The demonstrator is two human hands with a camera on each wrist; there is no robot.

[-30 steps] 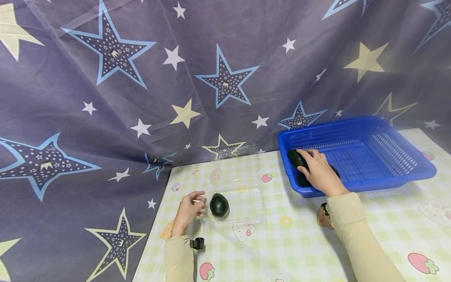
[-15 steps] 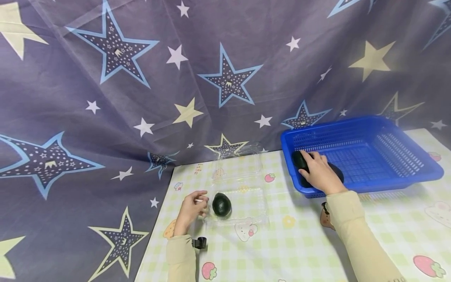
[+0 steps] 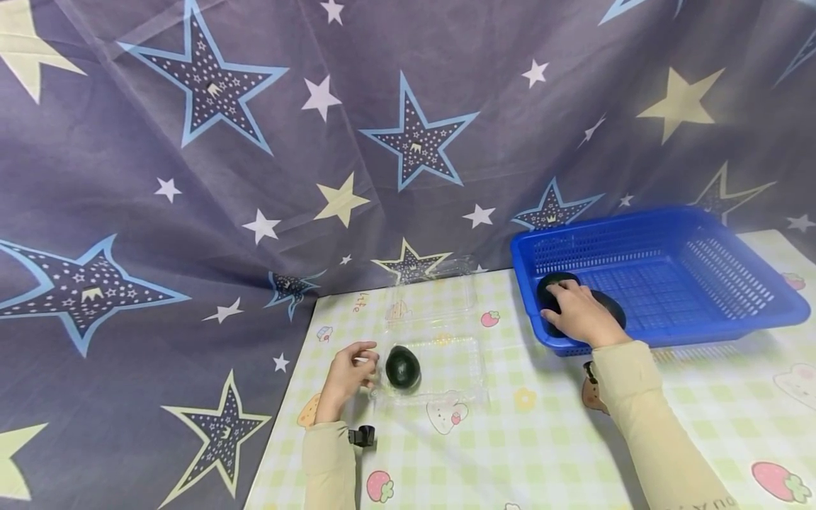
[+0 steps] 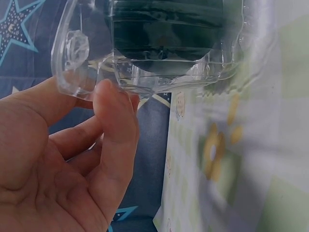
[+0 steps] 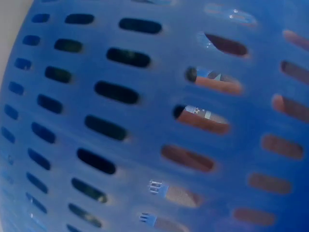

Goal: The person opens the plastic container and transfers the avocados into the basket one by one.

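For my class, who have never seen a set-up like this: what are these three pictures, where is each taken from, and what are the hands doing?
There is no machine here: a person works with two bare hands and wears three cameras. The wide picture comes from the head and looks down at a table with a checked cloth. The left hand holds the edge of a clear plastic box, lid open, with one dark green avocado inside. The left wrist camera shows that grip close up: fingers at the box's rim. The right hand reaches into a blue basket and rests on another avocado. The right wrist camera sees only the basket's slotted wall.
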